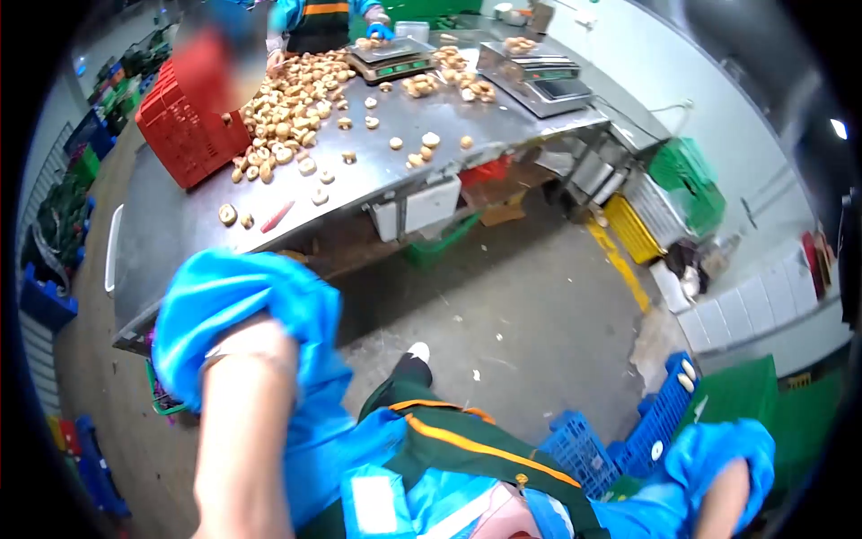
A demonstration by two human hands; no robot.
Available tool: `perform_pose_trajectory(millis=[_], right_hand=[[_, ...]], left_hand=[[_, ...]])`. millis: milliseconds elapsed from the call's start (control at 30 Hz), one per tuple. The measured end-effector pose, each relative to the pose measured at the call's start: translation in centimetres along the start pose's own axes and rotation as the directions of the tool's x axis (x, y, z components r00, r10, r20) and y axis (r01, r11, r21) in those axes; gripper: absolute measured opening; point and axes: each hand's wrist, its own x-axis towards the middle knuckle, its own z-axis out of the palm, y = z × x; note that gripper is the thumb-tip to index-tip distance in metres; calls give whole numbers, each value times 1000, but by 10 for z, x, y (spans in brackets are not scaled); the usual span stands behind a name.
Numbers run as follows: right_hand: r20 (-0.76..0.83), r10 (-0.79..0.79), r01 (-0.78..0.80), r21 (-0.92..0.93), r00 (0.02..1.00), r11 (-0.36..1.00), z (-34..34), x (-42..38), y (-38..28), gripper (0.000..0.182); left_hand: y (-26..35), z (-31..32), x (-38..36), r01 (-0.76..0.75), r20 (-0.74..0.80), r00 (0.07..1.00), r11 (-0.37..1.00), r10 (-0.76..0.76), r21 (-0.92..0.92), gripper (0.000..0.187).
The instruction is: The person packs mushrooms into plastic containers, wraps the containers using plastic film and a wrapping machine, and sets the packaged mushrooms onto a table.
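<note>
Around the left forearm [244, 431], the blue sleeve [247, 296] is crinkled cloth or thin plastic, softly glossy; beyond it, the table [184, 220] is smooth, reflective metal; farther off, the red crate [184, 130] is plastic; nearer the right forearm [721, 499], the blue crate [579, 449] is openwork plastic; between, the floor [539, 296] looks mostly matt.

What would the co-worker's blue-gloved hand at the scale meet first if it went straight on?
Probably the mushrooms on the scale: the blue-gloved hand seems to point down at them, though depth is unclear and it may already touch them.
</note>
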Motion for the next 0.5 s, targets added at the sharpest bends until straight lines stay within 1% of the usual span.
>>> perform_pose_trajectory(millis=[33,67,100,133,167,200,233,267,300,333,400,467,500], right_hand=[[-2,1,-1,3,1000,1000,-28,-9,28,19],[-12,2,-2,4,1000,1000,-55,-16,54,19],[-29,-4,4,5,1000,1000,-82,-17,79,20],[-29,-18,18,1,999,1000,-109,-20,101,20],[-25,-42,42,2,999,999,-134,-22,120,21],[-19,-68,68,-2,997,998,-159,-24,137,21],[-13,-96,96,8,995,995,-184,-28,153,21],[-14,-125,125,16,992,992,-211,-36,169,22],[-13,-153,154,37,988,987,-238,-47,180,22],[-13,-179,179,71,984,981,-270,-61,193,23],[-47,-265,269,154,963,951,-337,-89,216,24],[-11,-175,175,-50,984,983,-401,-110,247,27],[-18,-166,162,-138,986,977,-436,-119,267,29]], left_hand=[[-42,-17,-35,-233,-10,972,964,237,128,17],[-95,-34,-71,-439,-19,888,858,460,266,19],[-136,-40,-97,-294,-155,927,918,342,267,18],[-181,-48,-126,-160,-303,925,959,229,234,18],[-219,-60,-152,-33,-395,912,979,112,202,18],[-258,-69,-175,92,-483,875,985,-10,147,18],[-297,-63,-196,58,-677,713,978,-181,-200,24],[-328,-63,-220,115,-659,708,962,-254,-248,24],[-348,-62,-246,197,-573,771,960,-278,-201,25],[-364,-62,-274,249,-493,820,957,-291,-151,26],[-395,-58,-327,336,-368,861,936,-351,-105,27],[-440,-56,-379,426,-268,865,903,-425,-55,29],[-469,-52,-403,469,-192,864,883,-465,-28,31]])
